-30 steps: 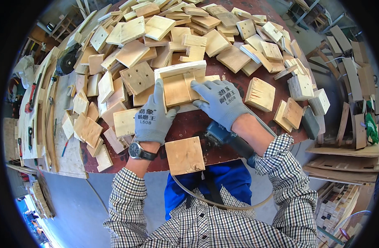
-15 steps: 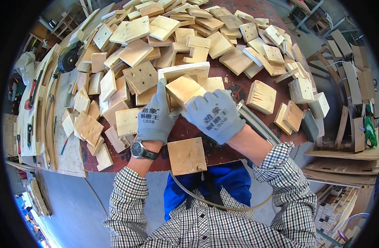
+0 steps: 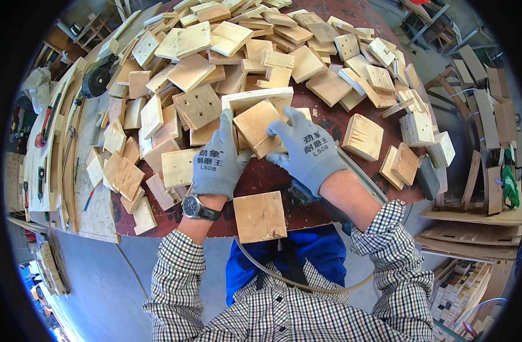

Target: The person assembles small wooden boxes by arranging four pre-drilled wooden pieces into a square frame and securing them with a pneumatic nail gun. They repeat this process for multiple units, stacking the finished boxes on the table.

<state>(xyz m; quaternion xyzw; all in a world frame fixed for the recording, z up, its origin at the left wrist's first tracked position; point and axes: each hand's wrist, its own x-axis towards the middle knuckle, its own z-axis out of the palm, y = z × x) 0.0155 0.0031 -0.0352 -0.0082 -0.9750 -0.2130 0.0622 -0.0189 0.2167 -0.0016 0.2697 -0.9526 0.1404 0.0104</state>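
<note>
A square plywood block (image 3: 257, 126) is tilted between my gloved hands over the table. My left hand (image 3: 218, 162), in a grey glove, has its fingers along the block's left side and its thumb by the lower edge. My right hand (image 3: 311, 151), gloved too, grips the block's right edge with thumb and fingertips. Directly behind the block a pale plywood strip (image 3: 258, 96) stands on edge. Under my right wrist lies a tool with a long grey metal rail (image 3: 361, 174), its dark body partly hidden. Another square block (image 3: 260, 216) sits at the table's front edge.
A large heap of plywood blocks (image 3: 238, 40) covers the far and left parts of the dark red table (image 3: 335, 122). Several blocks stand at the right (image 3: 416, 126). Long boards with hand tools (image 3: 44, 128) lie at the left. A hose (image 3: 306, 286) crosses before my waist.
My right hand has shifted right and loosened its wrap, uncovering more of the block. The block has turned toward upright. More of the tool's dark body shows below my right hand.
</note>
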